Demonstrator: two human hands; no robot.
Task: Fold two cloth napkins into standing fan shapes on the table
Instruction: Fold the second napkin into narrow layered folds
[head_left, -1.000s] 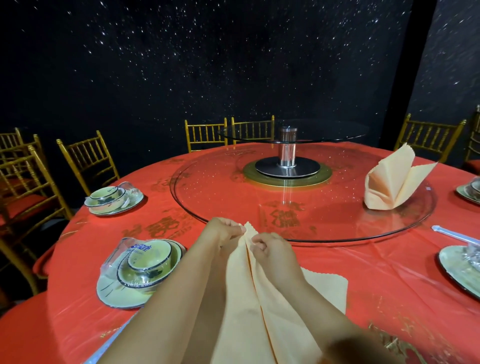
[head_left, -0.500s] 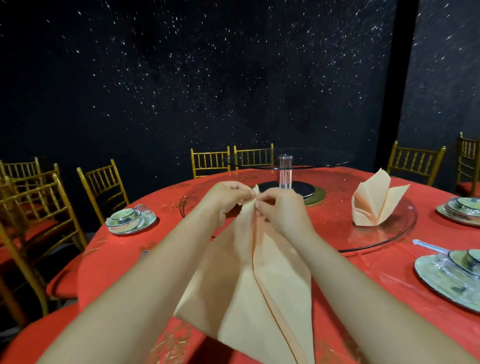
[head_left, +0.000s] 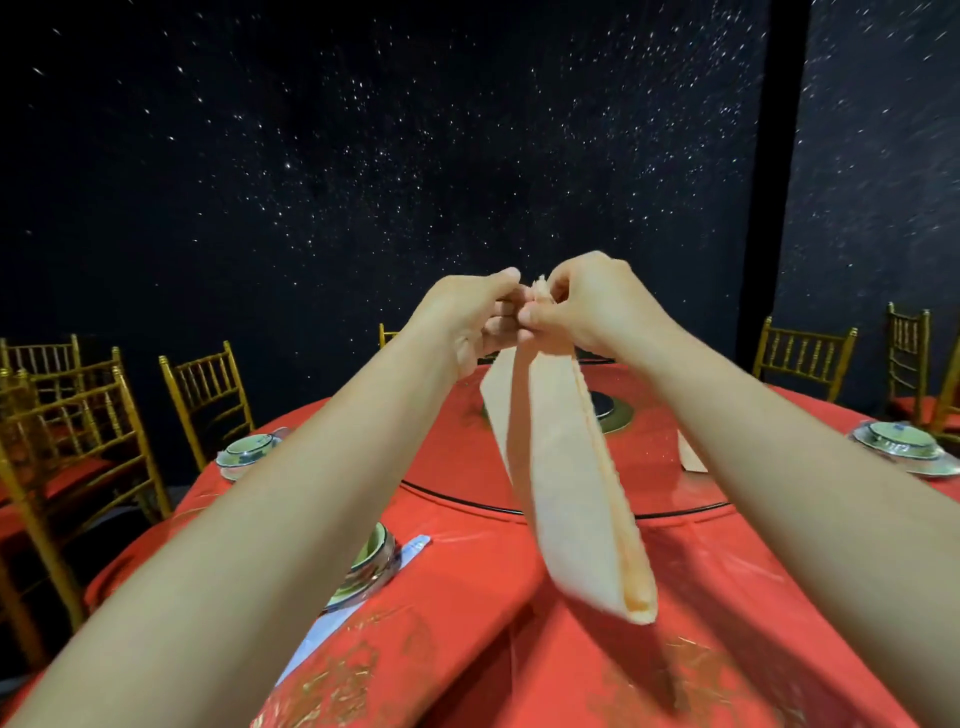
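We have the peach cloth napkin (head_left: 566, 493) lifted clear of the red-covered tabletop (head_left: 519, 654), hanging in the air in front of the glass turntable (head_left: 457, 496). Our left hand (head_left: 467, 319) and right hand (head_left: 589, 306) meet at its top end, each pinching the gathered cloth between thumb and curled fingers, knuckles almost touching. We judge the grip sits there so the layers stay stacked at one point while the cloth's own weight draws the rest straight. The lower end swings free and blurred, touching nothing. The other napkin (head_left: 692, 456) stands on the turntable, mostly hidden behind our right forearm (head_left: 779, 467). That one looks finished, and this one is mid-fold.

Compared with half a second ago, our hands are higher, now set against the starry wall (head_left: 363, 156) rather than low over the turntable. The napkin was then a broad kite shape spreading below our hands. It is now a long, narrow band with its edges brought together. The folded napkin showed whole then, and now only a sliver shows.
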